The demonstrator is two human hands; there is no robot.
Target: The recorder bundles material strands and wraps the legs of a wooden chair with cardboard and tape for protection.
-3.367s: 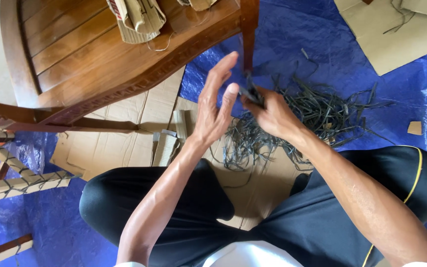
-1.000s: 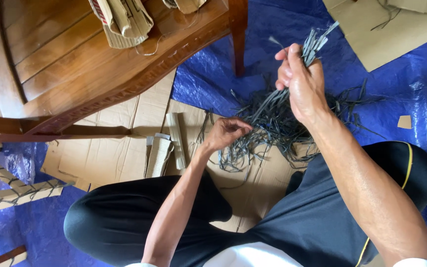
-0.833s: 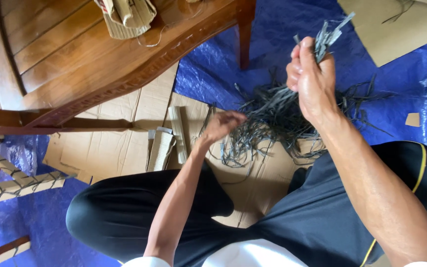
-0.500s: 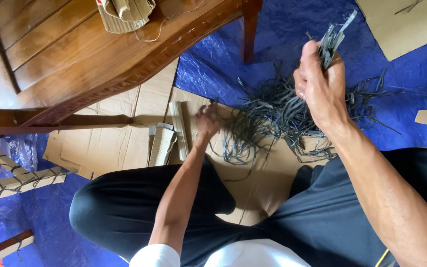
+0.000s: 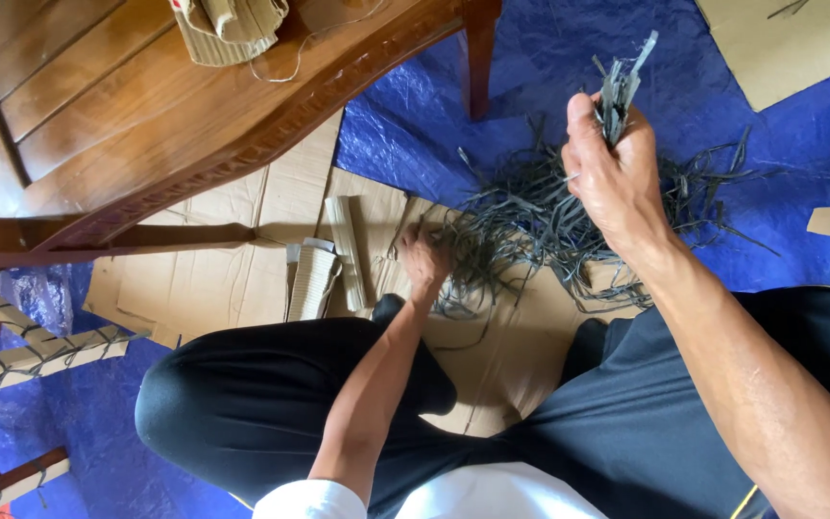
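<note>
Change: since half a second ago the left hand (image 5: 422, 258) has dropped lower onto the strips; the right hand has barely shifted.
Left hand: arm stretched forward, fingers curled down into the near edge of the loose strip pile (image 5: 540, 226), centre frame; whether it grips any cannot be told.
Right hand (image 5: 615, 173): raised, upper right of centre, fist clenched around a bundle of dark strips (image 5: 619, 88).
Bundle axis: long axis near upright in frame, cut ends pointing to the top edge, tails trailing into the pile.
Surroundings: pile lies across flattened cardboard (image 5: 242, 279) and blue tarpaulin (image 5: 415, 135); wooden chair (image 5: 146, 106) upper left.
</note>
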